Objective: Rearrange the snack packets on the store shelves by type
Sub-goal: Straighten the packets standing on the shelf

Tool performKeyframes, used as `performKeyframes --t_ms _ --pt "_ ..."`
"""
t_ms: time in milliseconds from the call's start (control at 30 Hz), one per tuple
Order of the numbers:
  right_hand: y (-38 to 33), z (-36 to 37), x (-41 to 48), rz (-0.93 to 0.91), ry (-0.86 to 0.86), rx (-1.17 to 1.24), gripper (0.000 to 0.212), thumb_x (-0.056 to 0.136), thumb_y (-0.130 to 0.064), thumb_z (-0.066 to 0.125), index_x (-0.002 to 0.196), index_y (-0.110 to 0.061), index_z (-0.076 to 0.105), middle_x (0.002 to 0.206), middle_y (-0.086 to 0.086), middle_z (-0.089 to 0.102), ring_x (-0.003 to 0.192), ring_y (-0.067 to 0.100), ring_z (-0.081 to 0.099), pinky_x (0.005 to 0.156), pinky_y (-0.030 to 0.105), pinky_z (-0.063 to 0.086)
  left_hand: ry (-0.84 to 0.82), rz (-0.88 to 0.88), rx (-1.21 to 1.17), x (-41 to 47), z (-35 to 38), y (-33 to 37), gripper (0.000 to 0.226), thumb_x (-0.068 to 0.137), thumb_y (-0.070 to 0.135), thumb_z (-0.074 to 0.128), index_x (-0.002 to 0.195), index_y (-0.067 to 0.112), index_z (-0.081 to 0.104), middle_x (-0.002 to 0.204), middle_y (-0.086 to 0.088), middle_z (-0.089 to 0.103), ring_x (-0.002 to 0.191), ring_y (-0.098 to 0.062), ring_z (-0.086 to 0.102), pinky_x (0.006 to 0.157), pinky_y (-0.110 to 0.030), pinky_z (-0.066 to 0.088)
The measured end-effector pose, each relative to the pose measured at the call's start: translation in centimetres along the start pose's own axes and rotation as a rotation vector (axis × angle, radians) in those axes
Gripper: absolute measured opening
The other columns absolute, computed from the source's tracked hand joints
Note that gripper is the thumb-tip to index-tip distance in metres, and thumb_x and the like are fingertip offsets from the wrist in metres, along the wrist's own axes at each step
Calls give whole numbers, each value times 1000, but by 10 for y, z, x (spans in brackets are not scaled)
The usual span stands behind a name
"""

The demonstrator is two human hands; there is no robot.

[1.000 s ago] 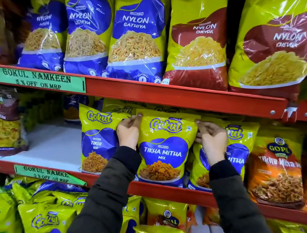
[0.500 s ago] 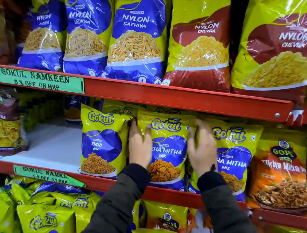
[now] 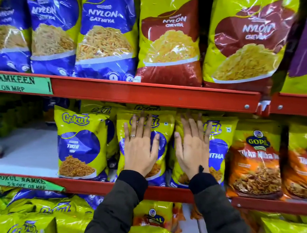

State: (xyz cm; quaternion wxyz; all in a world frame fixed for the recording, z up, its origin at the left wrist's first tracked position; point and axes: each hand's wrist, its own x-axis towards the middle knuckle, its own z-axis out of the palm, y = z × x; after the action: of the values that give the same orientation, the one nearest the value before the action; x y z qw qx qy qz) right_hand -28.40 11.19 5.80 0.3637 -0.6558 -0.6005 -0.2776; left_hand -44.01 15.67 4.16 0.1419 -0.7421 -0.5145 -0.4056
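Observation:
On the middle shelf stand yellow-and-blue Gokul packets. My left hand (image 3: 140,149) lies flat, fingers spread, on the front of a Tikha Mitha Mix packet (image 3: 164,134). My right hand (image 3: 191,150) lies flat on the neighbouring Tikha Mitha packet (image 3: 218,152). Neither hand grips anything. A Gokul Tikhi Sev packet (image 3: 79,143) stands upright just left of my left hand. Orange Gopal Tikha Mitha packets (image 3: 255,162) stand to the right.
The red shelf rail (image 3: 151,94) runs above the hands, with big Nylon Gathiya (image 3: 106,31) and Nylon Chevda (image 3: 170,37) bags on top. Bare white shelf (image 3: 27,149) lies left of the Sev packet. Loose Gokul packets (image 3: 27,215) fill the bottom shelf.
Both hands have let go of the packet's top corners, slid down and opened flat against the packet fronts. The view has moved closer to the shelf.

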Motion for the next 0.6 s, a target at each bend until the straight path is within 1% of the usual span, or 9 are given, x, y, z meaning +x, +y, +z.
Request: performKeyframes --t_ms 67,167,267,400,467,500,533,567,600 --pt "23 -11 -3 39 15 -14 51 100 -39 34 144 -16 44 149 8 48 151 31 25 124 55 7 -3 27 -9 2 -2 25 59 99 46 30 150 17 36 159 -8 37 154 -28 18 125 -51 7" --pt "63 -26 -7 113 53 7 49 100 -40 35 140 -14 47 148 12 47 152 31 22 125 54 5 31 33 -91 3 2 67 56 98 44 33 147 18 41 153 -9 45 149 -30 30 125 -51 14" --pt "107 -41 -5 222 81 91 54 100 -44 29 136 -9 48 146 17 47 147 32 31 125 50 8 82 59 -160 3 7 111 50 99 39 36 142 18 47 144 -8 54 141 -29 42 123 -52 21" --pt "172 -62 7 329 43 101 55 99 -39 33 132 1 52 138 25 52 137 38 42 124 48 18 84 196 -162 14 15 174 40 97 34 42 131 19 57 128 -3 65 123 -27 57 120 -48 26" --pt "203 -71 13 318 -9 9 52 99 -37 33 121 3 58 127 26 60 129 40 49 122 52 20 33 204 -55 26 18 209 35 94 35 44 117 20 66 108 -3 73 101 -27 67 105 -45 44" --pt "217 -76 17 302 -37 -48 48 99 -35 34 114 2 61 118 25 63 122 40 53 120 54 20 -22 187 10 33 19 222 34 91 36 44 104 20 71 92 -4 75 86 -28 71 92 -42 53" --pt "230 -82 22 295 -91 -90 43 99 -32 36 107 1 62 111 24 65 117 41 55 119 55 19 -88 171 55 40 20 232 36 88 37 42 91 17 72 79 -7 74 72 -30 71 79 -41 56" --pt "245 -90 27 294 -172 -120 42 99 -32 36 104 0 63 107 24 65 115 40 55 118 54 17 -143 171 78 45 23 241 42 88 38 38 85 14 72 73 -11 72 68 -33 70 74 -41 56" --pt "259 -94 33 296 -263 -130 44 99 -33 33 103 -1 62 108 24 64 115 40 55 117 51 15 -242 157 58 52 25 246 49 89 39 33 88 9 71 80 -17 73 75 -36 71 77 -43 55"
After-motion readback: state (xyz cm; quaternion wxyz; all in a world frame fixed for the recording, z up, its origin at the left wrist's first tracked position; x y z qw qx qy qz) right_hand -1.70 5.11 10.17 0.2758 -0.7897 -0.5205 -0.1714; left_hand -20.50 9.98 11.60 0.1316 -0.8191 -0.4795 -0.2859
